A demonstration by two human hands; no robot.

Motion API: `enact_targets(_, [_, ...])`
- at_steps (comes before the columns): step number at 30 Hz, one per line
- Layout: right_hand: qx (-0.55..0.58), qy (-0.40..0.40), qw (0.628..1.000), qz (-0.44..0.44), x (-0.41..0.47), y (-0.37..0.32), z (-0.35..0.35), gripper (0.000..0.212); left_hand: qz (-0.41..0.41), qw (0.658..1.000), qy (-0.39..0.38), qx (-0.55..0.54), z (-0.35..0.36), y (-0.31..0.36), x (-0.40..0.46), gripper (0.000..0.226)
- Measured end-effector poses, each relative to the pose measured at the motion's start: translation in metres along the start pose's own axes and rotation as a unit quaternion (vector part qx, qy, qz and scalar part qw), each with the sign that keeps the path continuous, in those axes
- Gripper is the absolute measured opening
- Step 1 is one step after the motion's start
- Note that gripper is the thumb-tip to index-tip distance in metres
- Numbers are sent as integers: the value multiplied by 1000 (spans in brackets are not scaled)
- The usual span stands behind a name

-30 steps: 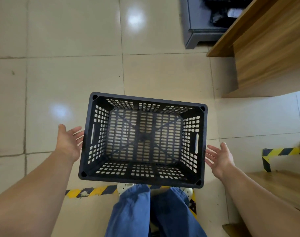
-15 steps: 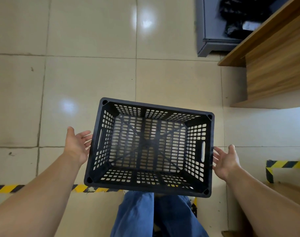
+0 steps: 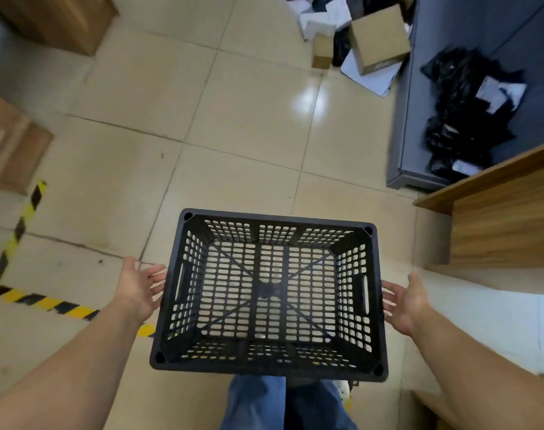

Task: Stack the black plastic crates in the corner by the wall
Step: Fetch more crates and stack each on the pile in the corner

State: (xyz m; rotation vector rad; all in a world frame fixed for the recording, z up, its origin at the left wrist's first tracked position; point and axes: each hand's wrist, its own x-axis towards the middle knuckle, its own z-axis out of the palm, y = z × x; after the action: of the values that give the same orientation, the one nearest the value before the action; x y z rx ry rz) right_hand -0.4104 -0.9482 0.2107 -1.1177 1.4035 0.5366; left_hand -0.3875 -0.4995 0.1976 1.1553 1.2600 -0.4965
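Note:
One black plastic crate [image 3: 277, 217] with perforated walls and base hangs open-side up in front of me, above the tiled floor and my legs. My left hand [image 3: 139, 288] presses its left short wall by the handle slot, fingers spread against it. On the opposite wall, my right hand [image 3: 407, 302] does the same beside the other slot. The crate is empty. No other crates and no wall corner are in view.
Ahead on the right stands a grey platform [image 3: 469, 88] with black bags [image 3: 463, 119], and a wooden desk [image 3: 506, 212] beside it. Cardboard boxes [image 3: 379, 38] and papers lie further ahead. Brown boxes [image 3: 10, 144] sit at the left. Yellow-black tape [image 3: 44, 304] marks the floor.
The view has lifted and swung, showing more floor, boxes and the grey platform ahead. The crate stays between both hands and has moved forward past the floor tape.

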Motion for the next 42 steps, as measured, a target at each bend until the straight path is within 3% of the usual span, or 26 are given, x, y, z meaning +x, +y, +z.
enact_targets(10, [-126, -20, 988, -87, -158, -59, 107, 78, 10, 996, 1, -87, -114, 69, -101, 82])
enact_targets(16, [-205, -71, 969, -117, -210, -85, 180, 75, 19, 989, 35, -143, -172, 83, -132, 92])
enact_targets(21, [-276, -112, 946, -126, -242, -100, 247, 71, 37, 977, 87, -189, -210, 85, -162, 85])
enact_targets(32, [-450, -198, 856, -159, -314, -98, 392, 71, 21, 905, 201, -375, -271, 41, -208, 81])
enact_targets(42, [-519, -272, 783, -207, -386, -12, 509, 69, 8, 825, 233, -514, -336, -13, -239, 83])
